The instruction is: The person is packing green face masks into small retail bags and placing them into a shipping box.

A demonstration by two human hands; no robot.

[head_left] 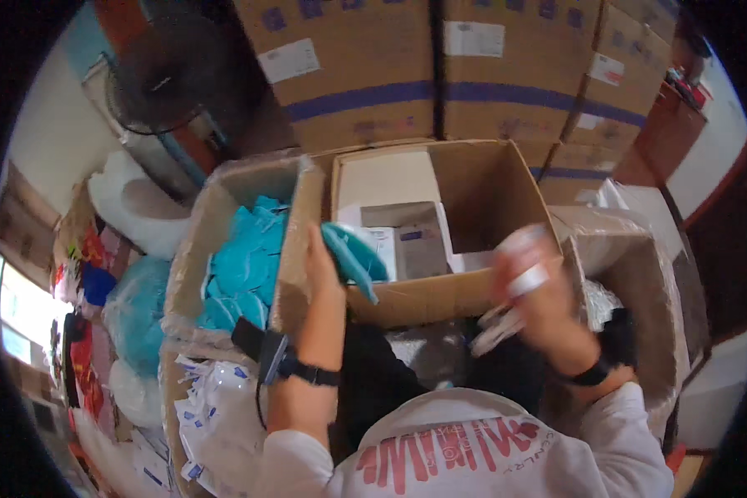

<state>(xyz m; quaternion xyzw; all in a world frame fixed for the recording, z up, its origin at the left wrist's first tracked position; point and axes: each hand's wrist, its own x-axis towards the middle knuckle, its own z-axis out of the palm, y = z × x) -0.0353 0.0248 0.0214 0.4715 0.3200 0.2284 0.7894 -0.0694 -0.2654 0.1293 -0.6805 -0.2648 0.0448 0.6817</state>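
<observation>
Over the open box (481, 191), the left hand (324, 261) pinches a teal glove (353, 253) at its rim, while the blurred right hand (535, 295) closes its grip on a clear wrapper (498, 324); holding steadier would likely help.

The middle cardboard box (481, 191) stood open on top, its right half bare down to the floor, its left half taken up by small cartons (402, 236). A bin of teal gloves (245, 261) crowded the left flank, a plastic-lined box (631, 266) the right. Stacked cartons (440, 66) walled off the rear.
</observation>
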